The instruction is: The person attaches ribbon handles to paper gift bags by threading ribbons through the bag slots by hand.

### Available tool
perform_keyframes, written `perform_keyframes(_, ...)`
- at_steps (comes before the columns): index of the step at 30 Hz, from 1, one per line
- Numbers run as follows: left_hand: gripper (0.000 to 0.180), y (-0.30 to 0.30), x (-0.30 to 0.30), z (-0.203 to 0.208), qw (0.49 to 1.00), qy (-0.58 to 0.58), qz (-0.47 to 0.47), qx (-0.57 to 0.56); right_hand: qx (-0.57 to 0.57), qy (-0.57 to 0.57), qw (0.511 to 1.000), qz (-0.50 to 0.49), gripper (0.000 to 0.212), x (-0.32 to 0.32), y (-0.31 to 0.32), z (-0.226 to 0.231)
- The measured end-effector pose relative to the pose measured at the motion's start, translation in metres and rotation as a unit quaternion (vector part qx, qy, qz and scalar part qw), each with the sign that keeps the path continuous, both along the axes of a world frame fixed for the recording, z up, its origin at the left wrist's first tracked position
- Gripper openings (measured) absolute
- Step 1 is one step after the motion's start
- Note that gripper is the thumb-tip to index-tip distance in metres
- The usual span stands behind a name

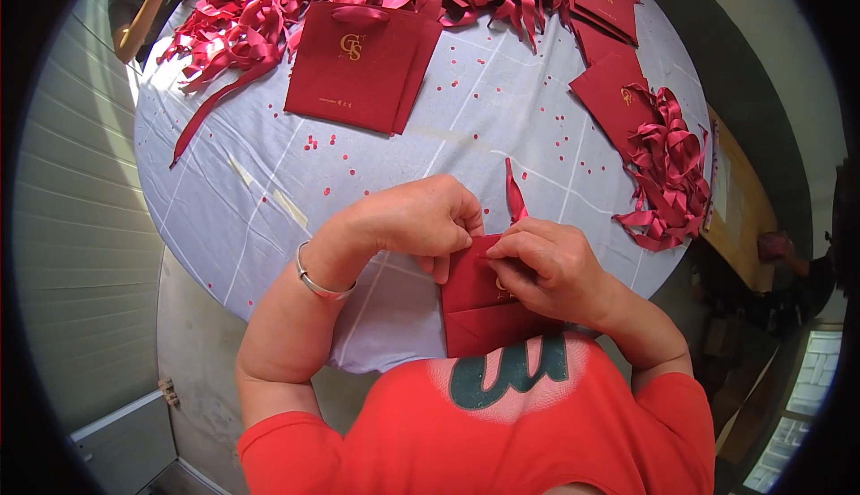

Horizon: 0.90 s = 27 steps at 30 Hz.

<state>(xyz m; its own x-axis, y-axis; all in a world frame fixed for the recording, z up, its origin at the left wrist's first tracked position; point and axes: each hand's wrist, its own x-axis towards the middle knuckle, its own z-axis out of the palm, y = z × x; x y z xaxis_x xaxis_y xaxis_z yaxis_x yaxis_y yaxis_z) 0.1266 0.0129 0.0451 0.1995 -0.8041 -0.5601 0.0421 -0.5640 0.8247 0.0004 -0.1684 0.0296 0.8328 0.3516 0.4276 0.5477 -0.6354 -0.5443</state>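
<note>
A flat dark red paper bag (479,309) rests at the near edge of the round table (269,217), against my chest. My left hand (414,219), with a silver bangle on the wrist, pinches the bag's top edge. My right hand (546,266) grips the same edge from the right. A red ribbon end (515,198) sticks up between my two hands, just above the bag's top.
A stack of finished red bags with gold marks (363,65) lies at mid table. Red ribbon piles sit at the far left (237,25) and at the right (670,172). More flat bags (609,11) fan along the far right. Another person's arm (148,2) reaches in at top left.
</note>
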Motion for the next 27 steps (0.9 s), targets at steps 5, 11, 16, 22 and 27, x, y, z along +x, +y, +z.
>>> perform_keyframes(5, 0.015, 0.000, -0.001, -0.003, 1.000, -0.003, 0.003, -0.010, -0.034, -0.001, 0.999, -0.019, 0.015, -0.002, 0.006, 0.002)
perform_keyframes(11, 0.016, -0.002, -0.003, -0.003, 1.000, -0.012, 0.003, -0.017, -0.086, 0.008, 0.995, -0.048, 0.013, -0.006, 0.013, 0.007)
perform_keyframes(16, 0.016, -0.001, -0.005, -0.001, 0.999, -0.017, 0.017, -0.024, -0.149, 0.016, 0.986, -0.075, 0.012, -0.008, 0.025, 0.013)
perform_keyframes(22, 0.016, -0.001, -0.007, 0.000, 0.999, -0.026, 0.024, -0.038, -0.211, 0.019, 0.972, -0.098, 0.014, -0.009, 0.035, 0.009)
perform_keyframes(27, 0.015, -0.002, -0.011, 0.001, 0.998, -0.031, 0.027, -0.045, -0.063, 0.130, 0.986, -0.086, 0.014, 0.004, 0.021, 0.018)
